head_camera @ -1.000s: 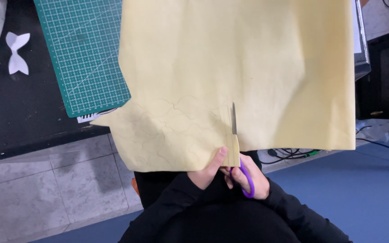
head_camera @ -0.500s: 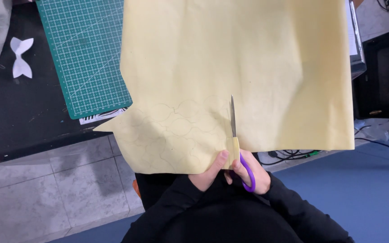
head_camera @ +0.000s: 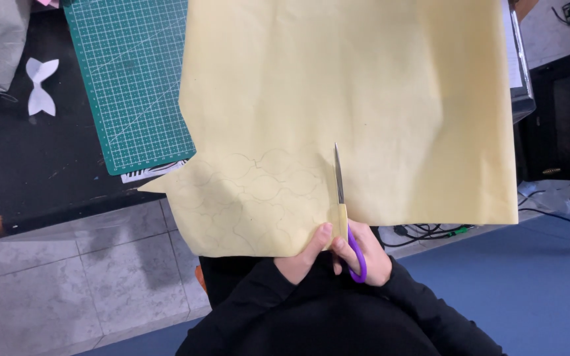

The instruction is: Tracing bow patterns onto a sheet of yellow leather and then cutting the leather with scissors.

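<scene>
A large pale yellow sheet of paper (head_camera: 338,99) hangs over the front edge of a black table, with scalloped pencil outlines drawn on its lower left part. My left hand (head_camera: 305,254) pinches the sheet's bottom edge beside the cut. My right hand (head_camera: 367,254) grips purple-handled scissors (head_camera: 344,211); the blades point up into the sheet along a straight cut. Both arms wear black sleeves.
A green cutting mat (head_camera: 130,79) lies on the black table (head_camera: 28,171) to the left of the sheet. A white bow-shaped paper cutout (head_camera: 39,86) rests near the table's left side. Grey tiles and blue flooring with cables (head_camera: 430,232) lie below.
The view shifted slightly. The scissors' blades sit a little further up into the sheet; both hands stay at the bottom edge.
</scene>
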